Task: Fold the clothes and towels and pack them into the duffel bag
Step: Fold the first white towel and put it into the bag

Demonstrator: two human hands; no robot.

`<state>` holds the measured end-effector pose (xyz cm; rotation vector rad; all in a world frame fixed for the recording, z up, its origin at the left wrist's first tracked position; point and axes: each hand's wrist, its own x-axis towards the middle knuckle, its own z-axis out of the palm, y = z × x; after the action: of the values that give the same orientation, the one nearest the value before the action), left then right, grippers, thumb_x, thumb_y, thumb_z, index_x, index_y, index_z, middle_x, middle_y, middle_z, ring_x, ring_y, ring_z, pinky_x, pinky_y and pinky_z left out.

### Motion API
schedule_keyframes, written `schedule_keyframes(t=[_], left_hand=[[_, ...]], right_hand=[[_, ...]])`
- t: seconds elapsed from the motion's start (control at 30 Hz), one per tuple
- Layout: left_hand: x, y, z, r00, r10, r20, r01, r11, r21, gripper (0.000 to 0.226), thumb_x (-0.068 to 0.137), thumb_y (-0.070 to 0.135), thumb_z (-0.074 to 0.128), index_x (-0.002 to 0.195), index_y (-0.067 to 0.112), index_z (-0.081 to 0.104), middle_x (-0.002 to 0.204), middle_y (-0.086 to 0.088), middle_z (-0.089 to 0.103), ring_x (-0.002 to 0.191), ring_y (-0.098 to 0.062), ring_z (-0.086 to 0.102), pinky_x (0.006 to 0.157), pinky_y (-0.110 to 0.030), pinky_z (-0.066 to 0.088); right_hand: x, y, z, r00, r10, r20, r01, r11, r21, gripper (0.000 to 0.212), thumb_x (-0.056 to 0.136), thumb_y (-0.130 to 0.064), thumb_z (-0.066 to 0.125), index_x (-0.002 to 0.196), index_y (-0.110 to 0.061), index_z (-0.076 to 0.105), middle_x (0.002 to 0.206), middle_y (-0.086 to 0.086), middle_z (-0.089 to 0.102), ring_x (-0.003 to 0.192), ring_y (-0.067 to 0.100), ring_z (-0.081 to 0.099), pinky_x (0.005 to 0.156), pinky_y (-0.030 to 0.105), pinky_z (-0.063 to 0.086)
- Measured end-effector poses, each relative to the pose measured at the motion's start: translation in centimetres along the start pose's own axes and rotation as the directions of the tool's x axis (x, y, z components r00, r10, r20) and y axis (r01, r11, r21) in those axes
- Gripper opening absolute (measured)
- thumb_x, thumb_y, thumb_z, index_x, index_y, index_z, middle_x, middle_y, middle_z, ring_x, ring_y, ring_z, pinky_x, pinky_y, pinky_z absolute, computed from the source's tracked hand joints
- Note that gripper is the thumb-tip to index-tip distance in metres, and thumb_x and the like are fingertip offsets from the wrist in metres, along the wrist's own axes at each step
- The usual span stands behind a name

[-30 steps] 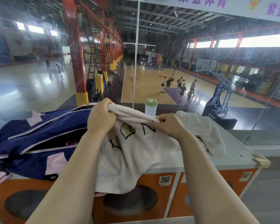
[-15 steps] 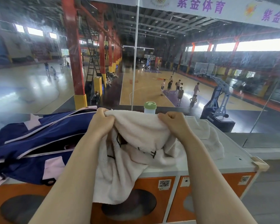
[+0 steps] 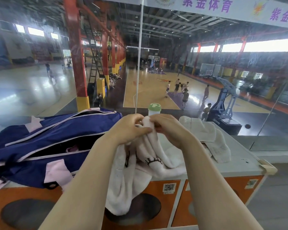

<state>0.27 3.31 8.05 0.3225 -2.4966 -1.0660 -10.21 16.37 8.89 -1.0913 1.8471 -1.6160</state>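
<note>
A white towel with black stitched marks (image 3: 140, 171) hangs from both my hands and droops over the cabinet's front edge. My left hand (image 3: 130, 128) and my right hand (image 3: 166, 128) meet at the towel's top, each pinching a bunched edge. To the left lies the navy and pink duffel bag (image 3: 48, 138), unzipped, with something pink inside. A second white cloth (image 3: 209, 136) lies crumpled on the cabinet top to the right.
A bottle with a green cap (image 3: 154, 109) stands behind my hands. The grey cabinet top (image 3: 239, 163) has orange doors below. A glass wall right behind it looks down on a basketball hall.
My hands, spread apart along the towel's top edge half a second ago, have come together in the middle, bringing the held edges against each other.
</note>
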Motion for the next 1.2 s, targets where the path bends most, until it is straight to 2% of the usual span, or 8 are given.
schedule_keyframes(t=[0.17, 0.3, 0.5, 0.7, 0.8, 0.97, 1.07, 1.2], left_hand=[[-0.2, -1.1, -0.3, 1.000, 0.025, -0.011, -0.023, 0.994, 0.109, 0.014, 0.084, 0.032, 0.068, 0.079, 0.020, 0.062, 0.070, 0.003, 0.058, 0.062, -0.008, 0.050, 0.064, -0.027, 0.041], [0.0, -1.5, -1.2, 0.999, 0.022, -0.036, -0.023, 1.000, -0.011, 0.003, 0.089, 0.028, 0.065, 0.087, 0.027, 0.067, 0.083, 0.008, 0.067, 0.076, -0.001, 0.058, 0.072, -0.021, 0.046], [0.3, -2.6, -1.7, 0.961, -0.084, -0.265, 0.073, 0.996, -0.052, 0.010, 0.090, 0.033, 0.062, 0.096, 0.025, 0.066, 0.085, 0.008, 0.064, 0.083, -0.011, 0.058, 0.072, -0.030, 0.045], [0.3, -3.0, -1.6, 0.907, -0.140, -0.398, 0.140, 0.990, -0.028, 0.021, 0.092, 0.034, 0.058, 0.075, 0.022, 0.054, 0.070, 0.003, 0.052, 0.070, -0.016, 0.050, 0.061, -0.032, 0.038], [0.5, -3.3, -1.3, 0.895, -0.252, -0.367, 0.236, 0.968, -0.089, 0.022, 0.094, 0.037, 0.055, 0.098, 0.016, 0.059, 0.092, 0.000, 0.060, 0.089, -0.020, 0.056, 0.074, -0.034, 0.042], [1.0, -3.7, -2.3, 0.838, -0.466, -0.283, 0.270, 0.806, -0.527, 0.029, 0.087, 0.038, 0.058, 0.100, 0.012, 0.060, 0.092, -0.007, 0.061, 0.083, -0.019, 0.060, 0.074, -0.028, 0.052], [1.1, -3.2, -2.8, 0.842, -0.486, -0.233, 0.201, 0.685, -0.700, 0.010, 0.088, 0.016, 0.050, 0.079, 0.015, 0.054, 0.073, -0.003, 0.053, 0.063, -0.015, 0.052, 0.065, -0.030, 0.046], [0.6, -2.1, -2.4, 0.926, -0.368, -0.080, 0.175, 0.608, -0.774, 0.015, 0.096, 0.022, 0.047, 0.091, 0.012, 0.055, 0.072, 0.002, 0.060, 0.065, -0.007, 0.058, 0.065, -0.022, 0.048]], right_hand=[[-0.2, 1.5, -1.3, 0.995, 0.101, 0.026, -0.087, 0.937, -0.338, 0.018, 0.083, -0.005, 0.049, 0.083, 0.003, 0.065, 0.077, 0.003, 0.057, 0.074, 0.013, 0.050, 0.073, 0.027, 0.041], [-0.3, 3.7, -2.1, 0.950, 0.299, 0.093, -0.198, 0.805, -0.560, 0.009, 0.076, -0.004, 0.055, 0.071, -0.006, 0.047, 0.074, 0.006, 0.038, 0.072, 0.018, 0.032, 0.064, 0.032, 0.027], [0.0, 5.5, -4.4, 0.973, 0.215, -0.088, -0.220, 0.732, -0.645, 0.017, 0.083, -0.026, 0.063, 0.074, -0.011, 0.061, 0.071, 0.000, 0.051, 0.066, 0.015, 0.045, 0.061, 0.029, 0.035], [-0.3, 6.2, -4.4, 0.960, 0.171, -0.219, -0.243, 0.901, -0.359, 0.024, 0.086, -0.024, 0.065, 0.069, -0.007, 0.064, 0.063, 0.003, 0.058, 0.059, 0.014, 0.051, 0.059, 0.026, 0.040], [0.0, 4.9, -4.5, 0.936, 0.181, -0.301, -0.174, 0.983, 0.051, 0.015, 0.088, -0.017, 0.065, 0.074, -0.010, 0.064, 0.071, 0.009, 0.056, 0.068, 0.021, 0.049, 0.062, 0.029, 0.040], [0.6, 2.9, -5.1, 0.883, 0.324, -0.339, -0.066, 0.802, 0.594, 0.021, 0.090, -0.014, 0.062, 0.109, -0.005, 0.064, 0.093, 0.010, 0.063, 0.082, 0.019, 0.061, 0.075, 0.030, 0.051], [0.7, 2.1, -5.0, 0.804, 0.272, -0.529, -0.057, 0.921, 0.386, 0.006, 0.085, -0.016, 0.057, 0.080, -0.013, 0.056, 0.072, 0.009, 0.046, 0.067, 0.022, 0.044, 0.060, 0.033, 0.039], [1.0, 0.6, -1.7, 0.878, -0.032, -0.477, -0.012, 0.996, -0.089, 0.007, 0.068, -0.027, 0.056, 0.068, -0.020, 0.053, 0.060, 0.003, 0.042, 0.061, 0.019, 0.042, 0.058, 0.038, 0.040]])
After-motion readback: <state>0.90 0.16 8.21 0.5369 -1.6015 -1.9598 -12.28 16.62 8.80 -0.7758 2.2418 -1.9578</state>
